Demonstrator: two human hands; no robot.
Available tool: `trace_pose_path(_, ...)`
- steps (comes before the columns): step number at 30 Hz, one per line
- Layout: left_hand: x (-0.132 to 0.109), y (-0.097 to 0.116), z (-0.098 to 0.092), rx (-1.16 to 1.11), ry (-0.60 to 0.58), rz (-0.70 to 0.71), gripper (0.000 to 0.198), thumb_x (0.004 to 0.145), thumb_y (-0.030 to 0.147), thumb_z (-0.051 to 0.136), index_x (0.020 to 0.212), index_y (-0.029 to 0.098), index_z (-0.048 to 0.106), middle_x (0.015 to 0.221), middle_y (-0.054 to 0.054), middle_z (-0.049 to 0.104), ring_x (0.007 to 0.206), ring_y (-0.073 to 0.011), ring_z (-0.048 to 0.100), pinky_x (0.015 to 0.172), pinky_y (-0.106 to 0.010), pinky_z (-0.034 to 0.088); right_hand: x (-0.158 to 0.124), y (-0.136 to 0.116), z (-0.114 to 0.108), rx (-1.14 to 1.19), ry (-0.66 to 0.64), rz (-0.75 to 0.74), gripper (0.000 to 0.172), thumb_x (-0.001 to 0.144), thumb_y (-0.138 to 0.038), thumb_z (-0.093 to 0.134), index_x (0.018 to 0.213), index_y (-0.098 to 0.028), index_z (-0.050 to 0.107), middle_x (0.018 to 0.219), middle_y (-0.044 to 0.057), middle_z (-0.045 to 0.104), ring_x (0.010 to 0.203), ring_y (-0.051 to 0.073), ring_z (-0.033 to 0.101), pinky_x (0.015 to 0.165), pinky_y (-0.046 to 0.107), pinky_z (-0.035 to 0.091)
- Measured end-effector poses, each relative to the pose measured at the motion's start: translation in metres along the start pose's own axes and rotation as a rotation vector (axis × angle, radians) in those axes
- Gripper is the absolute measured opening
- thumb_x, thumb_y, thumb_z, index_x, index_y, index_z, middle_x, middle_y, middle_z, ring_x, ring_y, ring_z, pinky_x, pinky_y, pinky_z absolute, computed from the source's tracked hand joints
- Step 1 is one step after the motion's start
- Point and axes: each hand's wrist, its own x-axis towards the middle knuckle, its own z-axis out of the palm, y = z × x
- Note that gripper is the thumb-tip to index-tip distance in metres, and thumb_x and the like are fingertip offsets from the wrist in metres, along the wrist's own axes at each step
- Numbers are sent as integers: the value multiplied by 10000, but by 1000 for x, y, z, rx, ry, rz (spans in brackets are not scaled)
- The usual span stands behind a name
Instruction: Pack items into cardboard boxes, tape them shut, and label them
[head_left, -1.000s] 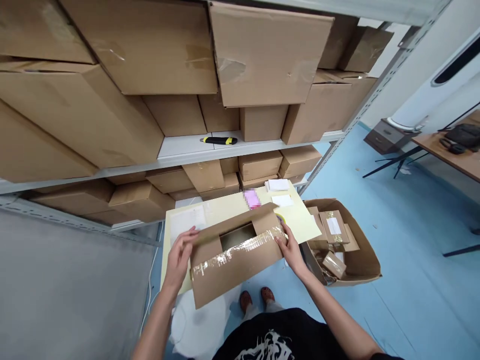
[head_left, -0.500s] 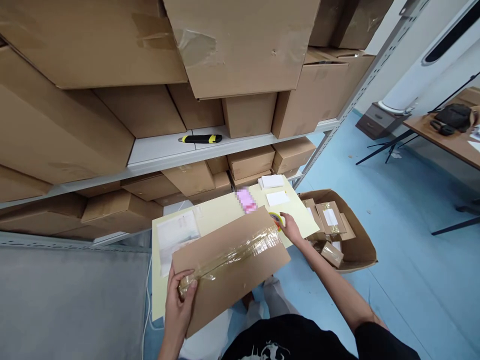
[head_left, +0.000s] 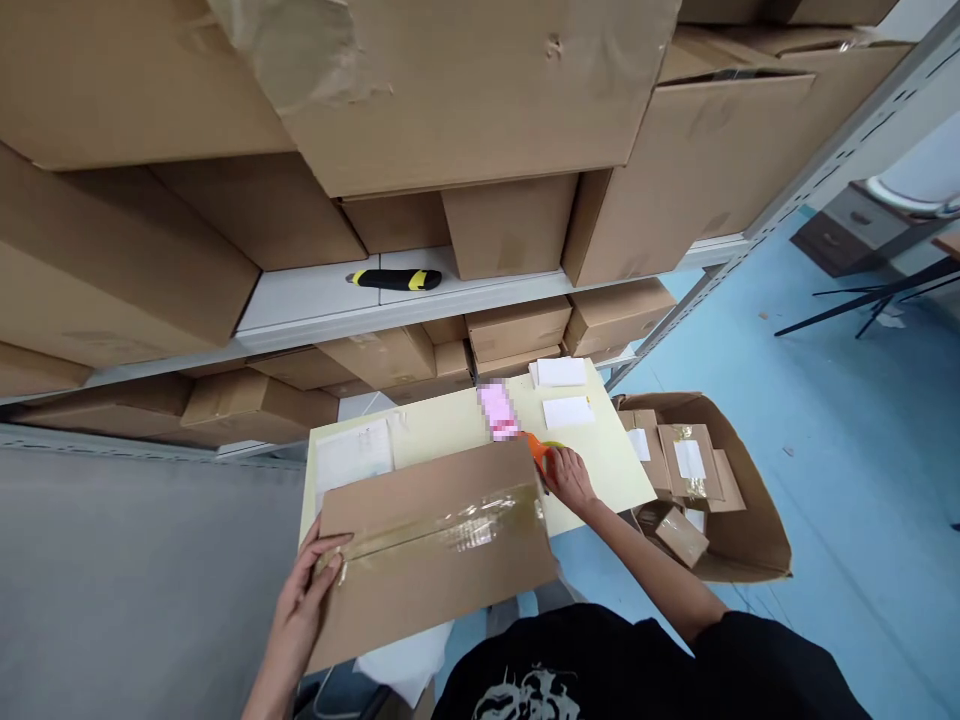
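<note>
A flat cardboard box [head_left: 431,590] lies tilted over the pale yellow table [head_left: 611,465], with shiny clear tape [head_left: 480,525] running along its middle seam. My left hand [head_left: 304,590] is closed on the box's left end, thumb on top. At the right end, my right hand [head_left: 568,480] is wrapped around an orange tape dispenser [head_left: 535,450] with a yellow-green part showing. The hand covers much of the dispenser. Just beyond it lies a pixelated pink item [head_left: 498,410]. White labels or papers [head_left: 568,411] rest near the table's far right corner.
A big open carton [head_left: 757,535] with several small taped boxes stands on the floor at right. Shelves [head_left: 315,315] packed with cardboard boxes rise behind the table. A black and yellow utility knife [head_left: 395,280] lies on one shelf. A clear plastic bag [head_left: 352,460] is on the table's left.
My right hand has brought the dispenser down against the box's right end, and its orange body now shows. The box has turned flatter and shifted left with my left hand. The view has turned.
</note>
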Motion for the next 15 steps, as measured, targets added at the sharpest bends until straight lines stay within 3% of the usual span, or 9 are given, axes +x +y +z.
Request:
trace_pose_path(4, 7, -7, -4, 25, 11, -41, 361, 737, 571, 550, 879, 245, 615, 1265, -57, 549, 1350, -285, 299, 1129, -473, 170, -2, 0, 13, -26, 0, -52, 774, 736, -485, 602, 1386, -158, 338, 1423, 222, 330, 1314, 402, 244, 1017, 582, 226)
trace_pose_path(7, 6, -4, -4, 21, 21, -49, 360, 730, 565, 564, 875, 240, 619, 1246, -58, 556, 1336, -291, 321, 1128, -478, 172, 1, -2, 23, -70, -54, -76, 971, 606, -492, 720, 1433, -245, 275, 1504, 207, 186, 1358, 460, 81, 1001, 678, 78)
trace_pose_path(12, 7, 2, -1, 36, 43, -52, 378, 704, 581, 579, 845, 235, 635, 1171, -66, 596, 1308, -302, 364, 1120, -478, 202, 12, 12, 18, -37, -74, -13, 844, 674, -314, 686, 1424, -296, 301, 1515, 173, 194, 1359, 436, 130, 991, 648, 165)
trace_pose_path(15, 8, 3, -1, 44, 36, -60, 386, 706, 586, 579, 848, 232, 638, 1165, -75, 607, 1327, -301, 337, 1122, -477, 192, 16, 27, -2, 177, -110, 61, 806, 681, -341, 659, 1416, -264, 334, 1499, 174, 237, 1352, 422, 172, 987, 620, 237)
